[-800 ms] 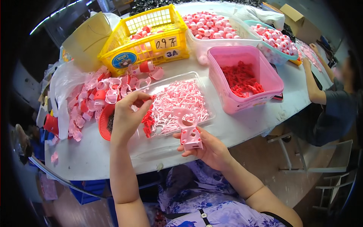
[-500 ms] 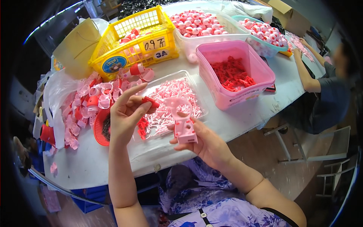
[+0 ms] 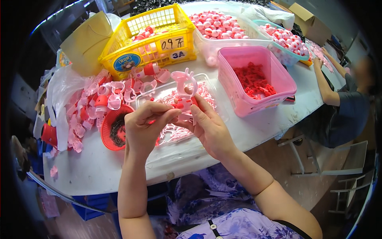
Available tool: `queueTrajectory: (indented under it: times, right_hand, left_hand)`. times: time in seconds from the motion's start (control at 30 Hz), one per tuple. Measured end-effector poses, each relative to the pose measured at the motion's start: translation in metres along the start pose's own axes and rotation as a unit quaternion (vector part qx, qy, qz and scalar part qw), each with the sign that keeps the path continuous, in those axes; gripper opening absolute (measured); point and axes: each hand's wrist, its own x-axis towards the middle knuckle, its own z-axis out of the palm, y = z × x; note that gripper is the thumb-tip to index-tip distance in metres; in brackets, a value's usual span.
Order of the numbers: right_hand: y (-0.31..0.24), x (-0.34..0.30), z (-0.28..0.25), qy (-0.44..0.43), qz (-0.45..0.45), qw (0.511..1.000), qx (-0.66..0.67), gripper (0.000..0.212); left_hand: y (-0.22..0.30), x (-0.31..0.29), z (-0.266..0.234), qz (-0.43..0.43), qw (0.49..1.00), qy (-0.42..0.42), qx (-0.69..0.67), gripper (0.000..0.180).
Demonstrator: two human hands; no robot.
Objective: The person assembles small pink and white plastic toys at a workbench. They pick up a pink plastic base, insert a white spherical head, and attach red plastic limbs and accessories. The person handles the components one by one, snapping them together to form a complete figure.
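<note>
Head view: nearest, grasps the lower end of a ring-topped pink piece [image 3: 184,85] in the right grip [image 3: 211,127], and pinches a small red part [image 3: 178,106] in the left grip [image 3: 145,123]. Holds both forward of the body, raised above the tabletop [image 3: 87,167], in line with a clear tray [image 3: 217,93] of little pink pieces [image 3: 175,132]. Has the red part touching, or just beside, the left side of the pink piece; cannot tell which.

Could lose the red part, being small and only lightly covered by the pinch; if dropped, could land among the tray's contents. Could also twist the pink piece if pushed unevenly from the left.

Points the pink piece's ring away from the body, long axis running near to far, leaning slightly left. Lays the red part roughly crosswise to that.

Beside the tray, leftward, a red basket [image 3: 105,133] and a heap of pink and red parts [image 3: 79,113]; rightward, a pink bin [image 3: 238,95] holding red parts. Farther off, a yellow basket [image 3: 190,51], a clear tub [image 3: 232,46] and a teal bowl [image 3: 292,60]; far right, a co-worker's dark sleeve [image 3: 348,97].
</note>
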Motion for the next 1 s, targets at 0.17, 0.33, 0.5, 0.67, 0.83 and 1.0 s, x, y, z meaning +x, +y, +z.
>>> queueTrajectory:
  times: [0.17, 0.33, 0.5, 0.67, 0.83, 1.0]
  right_hand:
    - [0.003, 0.0, -0.002, 0.014, 0.027, 0.999, 0.029, 0.049]
    - [0.003, 0.0, -0.005, 0.006, 0.036, 0.998, 0.055, 0.05]
    - [0.001, 0.001, -0.004, -0.004, 0.032, 0.998, 0.061, 0.049]
    - [0.0, 0.0, -0.005, 0.016, 0.041, 0.996, 0.072, 0.048]
    - [0.001, -0.001, -0.003, 0.012, 0.056, 0.998, 0.039, 0.048]
    - [-0.006, -0.002, -0.006, -0.008, 0.094, 0.995, 0.035, 0.046]
  left_hand:
    - [0.008, 0.002, 0.007, -0.015, 0.998, -0.007, 0.061, 0.02]
    - [0.001, 0.002, 0.007, -0.027, 0.999, 0.0, 0.048, 0.022]
    - [0.006, 0.006, 0.003, 0.07, 0.978, 0.007, 0.195, 0.019]
    - [0.003, 0.011, 0.009, 0.169, 0.955, 0.028, 0.241, 0.019]
    - [0.001, 0.01, 0.01, 0.23, 0.919, -0.001, 0.32, 0.021]
    - [0.003, 0.007, 0.012, 0.221, 0.919, 0.013, 0.327, 0.022]
